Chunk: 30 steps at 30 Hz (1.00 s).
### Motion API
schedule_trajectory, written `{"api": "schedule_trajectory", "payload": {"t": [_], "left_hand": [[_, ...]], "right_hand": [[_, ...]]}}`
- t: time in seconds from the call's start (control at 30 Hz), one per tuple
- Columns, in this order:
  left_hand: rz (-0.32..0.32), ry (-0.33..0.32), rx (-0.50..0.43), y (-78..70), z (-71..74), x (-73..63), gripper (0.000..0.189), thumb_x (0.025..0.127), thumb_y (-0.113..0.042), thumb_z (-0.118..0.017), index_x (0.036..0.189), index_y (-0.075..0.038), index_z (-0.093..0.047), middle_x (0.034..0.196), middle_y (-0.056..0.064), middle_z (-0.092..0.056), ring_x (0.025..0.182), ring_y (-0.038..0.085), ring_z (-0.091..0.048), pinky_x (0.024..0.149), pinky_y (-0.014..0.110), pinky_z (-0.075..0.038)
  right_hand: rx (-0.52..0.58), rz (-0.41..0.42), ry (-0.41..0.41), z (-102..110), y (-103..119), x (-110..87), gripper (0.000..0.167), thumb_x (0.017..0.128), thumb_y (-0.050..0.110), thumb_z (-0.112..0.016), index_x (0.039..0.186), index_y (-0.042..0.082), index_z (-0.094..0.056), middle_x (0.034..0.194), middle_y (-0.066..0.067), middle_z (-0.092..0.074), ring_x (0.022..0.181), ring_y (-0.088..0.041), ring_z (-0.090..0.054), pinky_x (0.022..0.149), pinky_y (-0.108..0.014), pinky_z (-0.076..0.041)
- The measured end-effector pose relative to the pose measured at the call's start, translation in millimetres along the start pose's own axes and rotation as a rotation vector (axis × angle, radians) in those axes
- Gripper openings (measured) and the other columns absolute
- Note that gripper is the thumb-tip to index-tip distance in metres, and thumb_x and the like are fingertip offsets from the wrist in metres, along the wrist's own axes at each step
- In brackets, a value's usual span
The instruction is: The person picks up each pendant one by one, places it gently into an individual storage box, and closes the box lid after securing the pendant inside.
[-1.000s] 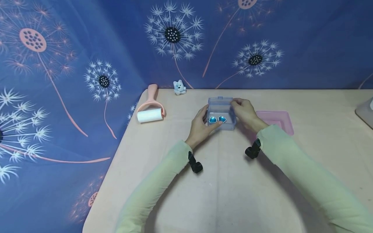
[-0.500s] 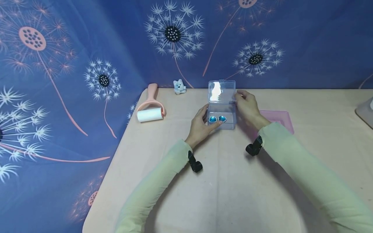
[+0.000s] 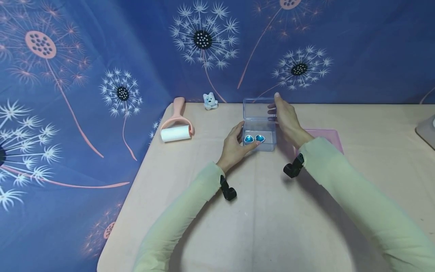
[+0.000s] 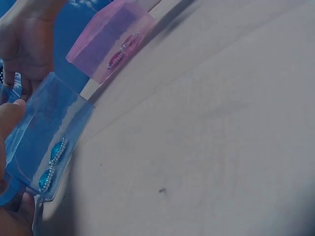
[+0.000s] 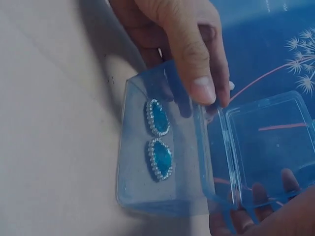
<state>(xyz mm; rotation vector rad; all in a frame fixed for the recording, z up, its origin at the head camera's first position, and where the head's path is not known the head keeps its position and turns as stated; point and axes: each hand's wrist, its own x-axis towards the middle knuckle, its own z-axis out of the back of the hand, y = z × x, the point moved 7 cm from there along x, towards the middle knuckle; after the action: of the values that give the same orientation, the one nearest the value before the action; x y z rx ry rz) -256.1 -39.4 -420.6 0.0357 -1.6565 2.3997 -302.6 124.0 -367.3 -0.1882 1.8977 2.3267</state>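
A clear bluish plastic box (image 3: 268, 146) stands on the table, its hinged lid (image 3: 255, 109) raised at the back. Two blue gems (image 5: 160, 158) edged with silvery beads sit on its front wall. My left hand (image 3: 233, 146) grips the box's left side, thumb at the front near the gems. At the lid's right edge is my right hand (image 3: 288, 119), thumb pointing up and fingers extended against or behind the clear lid. In the right wrist view those fingers (image 5: 290, 179) show through the lid.
A pink box (image 4: 106, 37) with pinkish-red beaded gems stands right of the clear box, partly behind my right arm. A pink-handled lint roller (image 3: 176, 134) and a small bluish-white animal figure (image 3: 210, 101) lie at the back left. A pale object (image 3: 426, 130) sits at the right edge.
The lid has swung up and back from partly raised to standing behind the box. My right hand has risen with it and its fingers have straightened. My left hand has kept its grip.
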Motion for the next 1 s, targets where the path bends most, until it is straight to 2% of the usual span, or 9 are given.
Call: {"api": "schedule_trajectory", "payload": {"t": [0.2, 0.33, 0.5, 0.63, 0.77, 0.87, 1.0], "left_hand": [[-0.004, 0.003, -0.003, -0.2, -0.3, -0.3, 0.086, 0.082, -0.024, -0.078, 0.151, -0.007, -0.03, 0.154, 0.01, -0.035, 0.139, 0.024, -0.041, 0.11, 0.02, -0.037], [-0.001, 0.001, -0.003, -0.9, -0.1, -0.2, 0.086, 0.082, -0.024, -0.079, 0.151, -0.007, -0.03, 0.153, 0.011, -0.036, 0.139, 0.024, -0.042, 0.109, 0.02, -0.037], [0.032, 0.005, -0.056, 0.8, -0.4, -0.6, 0.09, 0.081, -0.023, -0.08, 0.152, -0.01, -0.026, 0.154, 0.012, -0.034, 0.139, 0.026, -0.041, 0.109, 0.023, -0.039], [0.07, 0.015, -0.11, 3.3, -0.8, -1.5, 0.094, 0.08, -0.023, -0.08, 0.154, -0.012, -0.022, 0.157, 0.01, -0.03, 0.141, 0.026, -0.038, 0.109, 0.025, -0.04], [0.088, 0.029, -0.116, 4.6, -0.9, -1.8, 0.093, 0.082, -0.026, -0.079, 0.154, -0.014, -0.021, 0.157, 0.009, -0.03, 0.143, 0.025, -0.036, 0.11, 0.025, -0.038], [0.092, 0.035, -0.148, 4.3, -1.1, -2.1, 0.087, 0.086, -0.027, -0.075, 0.153, -0.013, -0.023, 0.157, 0.01, -0.031, 0.143, 0.024, -0.035, 0.112, 0.025, -0.037], [0.103, 0.011, -0.174, 2.6, 0.8, -2.4, 0.068, 0.096, -0.034, -0.06, 0.152, -0.011, -0.028, 0.156, 0.01, -0.033, 0.143, 0.024, -0.036, 0.114, 0.028, -0.034]], "right_hand": [[-0.038, -0.006, 0.009, -1, -1, -1.1, 0.077, 0.097, 0.065, -0.025, 0.13, -0.001, -0.051, 0.138, -0.023, -0.05, 0.119, -0.035, -0.055, 0.102, -0.045, -0.043], [-0.032, -0.016, 0.029, 0, -2, -3.0, 0.079, 0.096, 0.066, -0.03, 0.133, -0.001, -0.05, 0.14, -0.024, -0.048, 0.125, -0.036, -0.052, 0.108, -0.048, -0.04], [-0.085, 0.022, 0.122, 1, -2, -8.0, 0.079, 0.097, 0.063, -0.033, 0.136, -0.003, -0.048, 0.142, -0.024, -0.045, 0.131, -0.036, -0.047, 0.114, -0.048, -0.035], [-0.224, 0.12, 0.22, 4, -3, -13.9, 0.072, 0.099, 0.059, -0.035, 0.136, -0.001, -0.047, 0.142, -0.023, -0.047, 0.132, -0.037, -0.045, 0.113, -0.05, -0.034], [-0.39, 0.214, 0.294, 8, -5, -20.6, 0.063, 0.099, 0.055, -0.04, 0.136, 0.006, -0.048, 0.14, -0.021, -0.05, 0.129, -0.037, -0.048, 0.109, -0.055, -0.036], [-0.456, 0.238, 0.332, 9, -6, -24.6, 0.06, 0.097, 0.055, -0.046, 0.136, 0.01, -0.049, 0.142, -0.02, -0.049, 0.131, -0.038, -0.048, 0.109, -0.057, -0.036], [-0.483, 0.239, 0.356, 9, -9, -27.6, 0.055, 0.096, 0.049, -0.053, 0.136, 0.011, -0.049, 0.147, -0.02, -0.044, 0.135, -0.041, -0.043, 0.111, -0.059, -0.033]]}}
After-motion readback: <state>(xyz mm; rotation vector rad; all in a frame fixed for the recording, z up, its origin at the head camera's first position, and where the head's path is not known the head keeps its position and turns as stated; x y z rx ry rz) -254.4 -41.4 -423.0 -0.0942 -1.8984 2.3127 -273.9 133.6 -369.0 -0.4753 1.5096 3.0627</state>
